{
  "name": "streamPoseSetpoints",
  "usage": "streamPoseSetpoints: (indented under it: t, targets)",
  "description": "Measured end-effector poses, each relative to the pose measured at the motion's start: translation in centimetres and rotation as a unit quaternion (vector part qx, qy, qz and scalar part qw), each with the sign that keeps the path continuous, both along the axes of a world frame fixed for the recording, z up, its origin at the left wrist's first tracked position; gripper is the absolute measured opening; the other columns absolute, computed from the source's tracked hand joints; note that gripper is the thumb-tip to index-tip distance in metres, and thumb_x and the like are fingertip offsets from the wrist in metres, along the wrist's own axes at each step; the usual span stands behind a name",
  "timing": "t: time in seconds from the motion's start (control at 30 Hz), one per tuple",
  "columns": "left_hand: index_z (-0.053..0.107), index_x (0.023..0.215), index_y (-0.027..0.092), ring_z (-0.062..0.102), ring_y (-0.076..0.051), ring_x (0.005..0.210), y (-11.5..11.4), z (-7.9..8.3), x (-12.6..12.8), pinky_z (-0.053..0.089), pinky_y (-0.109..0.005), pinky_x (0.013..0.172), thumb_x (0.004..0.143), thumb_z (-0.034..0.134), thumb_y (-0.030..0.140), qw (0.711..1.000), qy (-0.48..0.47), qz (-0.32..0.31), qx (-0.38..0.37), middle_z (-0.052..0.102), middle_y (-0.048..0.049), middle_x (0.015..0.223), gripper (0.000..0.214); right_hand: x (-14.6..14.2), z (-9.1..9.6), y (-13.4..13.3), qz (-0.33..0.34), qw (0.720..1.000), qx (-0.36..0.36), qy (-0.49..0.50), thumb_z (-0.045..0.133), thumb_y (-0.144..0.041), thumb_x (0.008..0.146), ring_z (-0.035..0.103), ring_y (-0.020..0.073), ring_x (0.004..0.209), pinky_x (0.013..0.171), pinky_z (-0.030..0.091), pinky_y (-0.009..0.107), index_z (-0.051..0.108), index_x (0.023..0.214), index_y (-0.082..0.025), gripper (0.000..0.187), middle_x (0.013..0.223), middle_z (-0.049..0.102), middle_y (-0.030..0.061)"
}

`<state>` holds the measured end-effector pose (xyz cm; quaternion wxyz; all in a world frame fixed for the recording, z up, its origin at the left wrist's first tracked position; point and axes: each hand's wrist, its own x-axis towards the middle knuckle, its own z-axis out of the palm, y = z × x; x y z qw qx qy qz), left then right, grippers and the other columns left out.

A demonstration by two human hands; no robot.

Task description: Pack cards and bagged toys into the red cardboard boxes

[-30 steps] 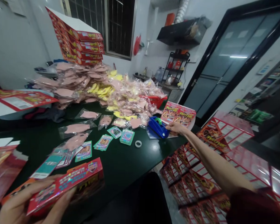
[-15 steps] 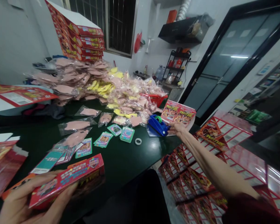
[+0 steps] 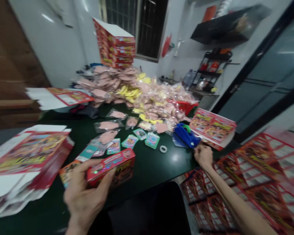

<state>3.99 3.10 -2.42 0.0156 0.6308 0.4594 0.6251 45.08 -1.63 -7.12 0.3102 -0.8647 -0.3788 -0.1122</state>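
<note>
My left hand (image 3: 87,192) is closed around a small red printed box (image 3: 123,163), held tilted above the dark green table. At the front end of a blue tape dispenser (image 3: 185,135), my right hand (image 3: 204,156) has its fingers pressed together; anything between them is too small to make out. The dispenser carries a green-cored tape roll (image 3: 187,128). A white ring (image 3: 163,149) lies between the hands, close to stacks of printed cards (image 3: 152,139). Beyond the red box are teal-backed cards (image 3: 89,149) and bagged pink pieces (image 3: 109,125).
A large heap of bagged pink and yellow pieces (image 3: 127,93) covers the table's back, with a red basket (image 3: 183,106) at its right. Flattened red cartons (image 3: 31,156) lie left. A printed box (image 3: 213,125) stands behind the dispenser. Stacked red packs (image 3: 254,156) fill the right side.
The view has swung left, so things sit farther right. My right hand has gone from reaching with extended fingers to a closed grip by the dispenser. My left hand still holds the box.
</note>
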Motion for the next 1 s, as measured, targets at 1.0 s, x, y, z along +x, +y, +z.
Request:
streamPoseSetpoints:
  t: [1.0]
  targets:
    - [0.065,0.104,0.024,0.058,-0.009,0.066,0.0,2.2,-1.1,0.048,-0.019,0.054,0.078,0.06,0.012,0.956,0.156,-0.242,0.054,0.056,-0.0013,0.081,0.028,-29.0,8.1,0.0,0.358,0.717,0.174,0.572,0.067,-0.035,0.073,0.043,0.0067,0.035,0.033,0.032,0.015,0.028,0.127,-0.021,0.068,0.053,0.058,-0.0091]
